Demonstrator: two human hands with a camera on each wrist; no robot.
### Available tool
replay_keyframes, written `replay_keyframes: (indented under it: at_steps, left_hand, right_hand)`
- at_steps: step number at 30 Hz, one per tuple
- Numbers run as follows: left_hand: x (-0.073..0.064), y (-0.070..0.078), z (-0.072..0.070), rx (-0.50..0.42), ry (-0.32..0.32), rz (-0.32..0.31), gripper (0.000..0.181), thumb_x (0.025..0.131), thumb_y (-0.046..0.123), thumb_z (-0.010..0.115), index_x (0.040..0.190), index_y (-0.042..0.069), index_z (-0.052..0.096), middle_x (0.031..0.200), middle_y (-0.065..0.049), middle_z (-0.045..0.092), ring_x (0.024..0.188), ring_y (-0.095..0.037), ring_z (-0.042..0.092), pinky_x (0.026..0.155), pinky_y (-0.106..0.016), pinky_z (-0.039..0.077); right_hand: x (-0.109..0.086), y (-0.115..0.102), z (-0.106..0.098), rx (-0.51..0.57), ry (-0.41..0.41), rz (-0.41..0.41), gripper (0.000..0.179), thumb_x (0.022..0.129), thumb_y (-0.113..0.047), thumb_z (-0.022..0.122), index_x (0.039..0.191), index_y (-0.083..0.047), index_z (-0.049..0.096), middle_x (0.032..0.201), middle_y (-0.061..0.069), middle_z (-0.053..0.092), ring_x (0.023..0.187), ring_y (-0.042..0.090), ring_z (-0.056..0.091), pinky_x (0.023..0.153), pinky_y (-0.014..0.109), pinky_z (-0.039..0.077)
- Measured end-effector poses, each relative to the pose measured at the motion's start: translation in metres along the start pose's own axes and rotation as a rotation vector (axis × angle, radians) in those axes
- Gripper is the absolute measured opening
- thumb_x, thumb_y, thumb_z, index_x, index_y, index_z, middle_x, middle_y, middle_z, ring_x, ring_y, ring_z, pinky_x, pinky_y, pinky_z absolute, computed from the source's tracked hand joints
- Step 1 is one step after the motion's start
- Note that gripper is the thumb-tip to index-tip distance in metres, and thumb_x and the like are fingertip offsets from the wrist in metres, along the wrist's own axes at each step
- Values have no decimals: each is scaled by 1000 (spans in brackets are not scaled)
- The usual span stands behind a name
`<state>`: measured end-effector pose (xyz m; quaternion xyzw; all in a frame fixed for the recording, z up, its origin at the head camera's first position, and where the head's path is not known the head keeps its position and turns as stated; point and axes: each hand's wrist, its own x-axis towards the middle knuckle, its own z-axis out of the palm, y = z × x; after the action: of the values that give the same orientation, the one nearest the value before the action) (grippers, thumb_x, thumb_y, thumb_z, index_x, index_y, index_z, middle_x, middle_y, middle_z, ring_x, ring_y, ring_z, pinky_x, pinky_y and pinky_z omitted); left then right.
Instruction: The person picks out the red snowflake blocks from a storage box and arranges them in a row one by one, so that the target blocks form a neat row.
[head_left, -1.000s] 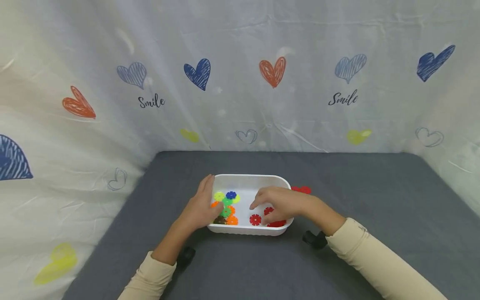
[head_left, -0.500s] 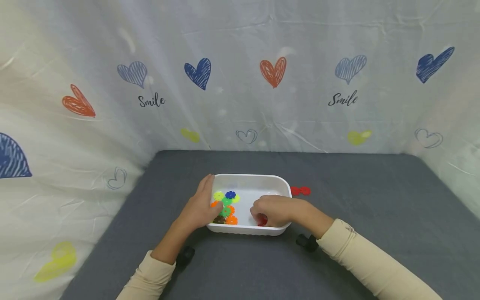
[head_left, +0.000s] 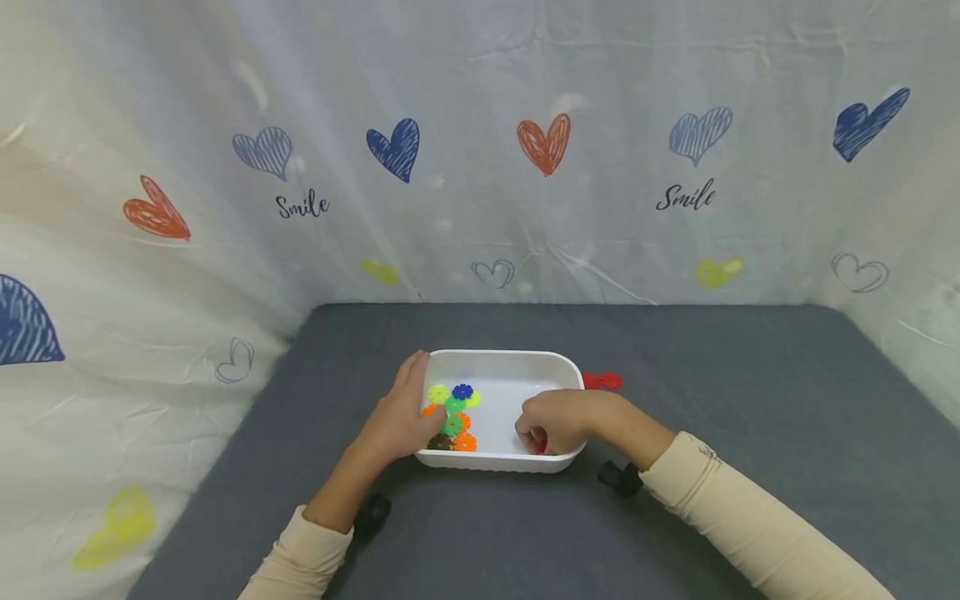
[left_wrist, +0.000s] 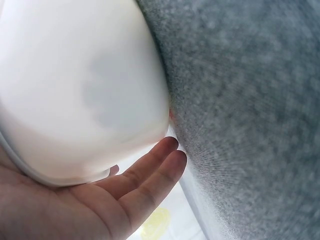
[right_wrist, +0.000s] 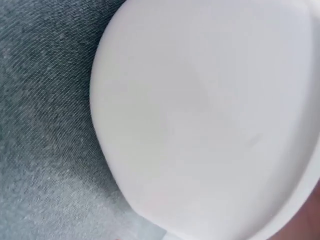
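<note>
A white plastic tray [head_left: 495, 357] stands on the dark cloth. My left hand [head_left: 405, 421] grips its left end, the thumb inside over the wall and the fingers along the outside, as the left wrist view shows. Inside, by that thumb, lie several notched snowflake discs: green [head_left: 453, 425], orange [head_left: 465, 442], a blue one [head_left: 462, 391], yellow [head_left: 438, 393] and a dark brown one [head_left: 441, 442]. My right hand [head_left: 558, 419] reaches into the right front corner, fingers curled down, pinching at a red snowflake disc [head_left: 542, 447] mostly hidden under them.
Two joined red discs [head_left: 602, 381] lie on the cloth [head_left: 720, 400] just right of the tray. Behind the table hangs a pale curtain [head_left: 480, 208] with printed hearts. In the right wrist view the tray's outer wall [right_wrist: 200, 110] fills most of the frame.
My right hand has lowered into the tray's right front corner and its spread fingers have curled in over the red discs there, now mostly hidden. The left hand has kept its place.
</note>
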<state>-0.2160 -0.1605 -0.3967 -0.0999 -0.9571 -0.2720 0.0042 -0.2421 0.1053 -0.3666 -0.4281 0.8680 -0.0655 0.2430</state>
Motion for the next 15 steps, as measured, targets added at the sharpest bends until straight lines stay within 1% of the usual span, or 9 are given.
replay_keyframes:
  at_steps: [4,7,10,13,15]
  left_hand:
    - [0,0,1,-3,-3,-1,85,90,26,60,160,5,16,165,-10,13,125,-41,49,101,-59,42]
    - [-1,0,2,-1,0,-1,85,90,26,61,160,5,16,165,-11,13,125,-40,50,101,-59,42]
    - [-1,0,1,-2,2,3,86,90,26,61,160,5,16,165,-11,14,123,-41,51,100,-59,42]
    - [-1,0,1,-3,3,8,86,90,25,61,160,4,16,165,-12,14,123,-40,51,100,-59,43]
    - [-1,0,0,-3,3,7,86,90,26,61,160,5,16,165,-12,13,124,-40,50,101,-59,42]
  right_hand:
    - [0,0,1,-47,9,24,21,80,-1,73,79,-18,62,77,-6,51,70,9,48,67,24,44]
    - [0,0,2,-74,50,56,22,79,1,73,78,-18,61,78,-6,49,70,10,47,67,25,43]
    - [-1,-1,5,-116,140,76,23,76,1,75,78,-18,60,77,-6,47,70,11,46,66,26,42]
    - [-2,0,9,-152,245,74,24,75,1,76,79,-17,61,75,-6,46,70,12,45,64,26,42]
    - [-1,1,12,-145,314,66,22,75,3,76,81,-15,63,74,-5,49,70,13,46,65,26,43]
